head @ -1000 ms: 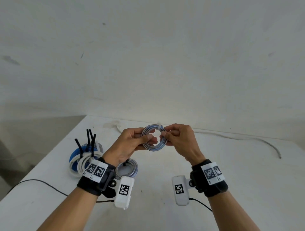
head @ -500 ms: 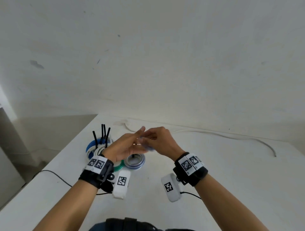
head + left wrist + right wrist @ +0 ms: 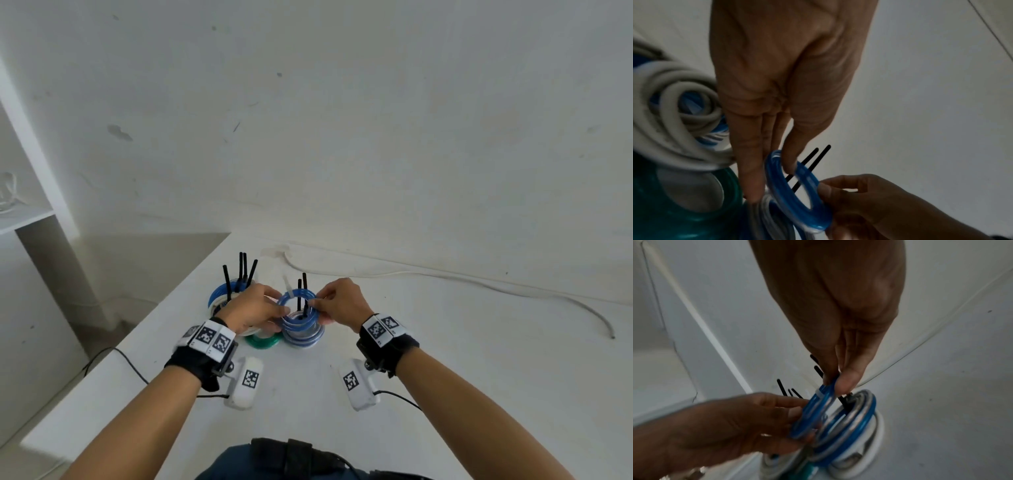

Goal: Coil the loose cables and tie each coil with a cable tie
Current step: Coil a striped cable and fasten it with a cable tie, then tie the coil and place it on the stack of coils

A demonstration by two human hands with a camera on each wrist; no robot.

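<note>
table (image 3: pixel 445 342): white, sitting against a white wall, everything's lying on it
stack (image 3: pixel 303 334): tied coils piling up near the left edge, black tie tails sticking up
left hand (image 3: pixel 255 308): fingers mostly straight, thumb and fingertips pinching the blue coil's left side
right hand (image 3: pixel 342 305): thumb and forefinger pinching the right rim
blue coil (image 3: pixel 297 297): hanging tilted just above the stack, white tie (image 3: pixel 819 394) wrapping it
</note>
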